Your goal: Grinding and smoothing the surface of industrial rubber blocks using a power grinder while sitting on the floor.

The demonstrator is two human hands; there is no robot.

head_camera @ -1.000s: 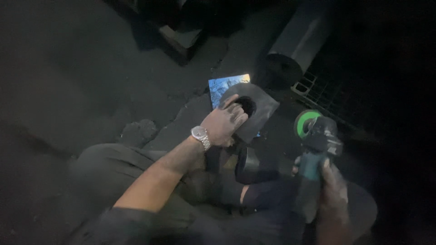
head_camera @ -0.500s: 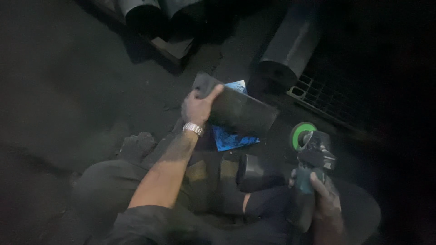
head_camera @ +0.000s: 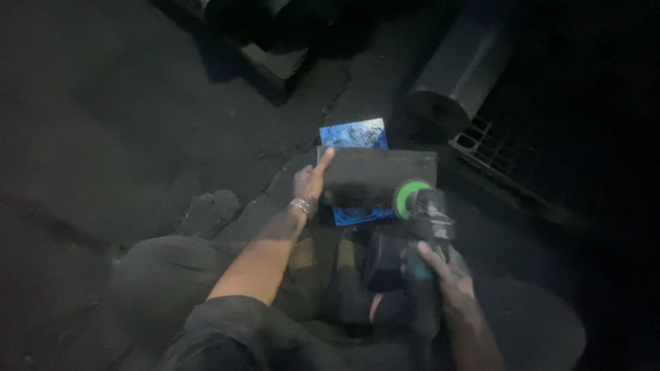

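Observation:
A dark rectangular metal block (head_camera: 381, 175) lies flat on its side over a blue sheet (head_camera: 354, 134) on the dark floor in front of me. My left hand (head_camera: 309, 182), with a silver watch at the wrist, grips the block's left end, index finger stretched along its edge. My right hand (head_camera: 440, 271) holds an angle grinder (head_camera: 423, 213) by its body. The grinder's green disc (head_camera: 411, 197) is at the block's lower right corner, touching it or very near.
A large dark pipe (head_camera: 457, 72) lies at the upper right beside a metal grating (head_camera: 505, 161). More pipes rest on a wooden pallet (head_camera: 275, 58) at the top. My bent legs in dark trousers fill the lower part of the view.
My left hand has turned the block from tilted to lying level over the blue sheet. The grinder has moved up and left until its disc meets the block's corner.

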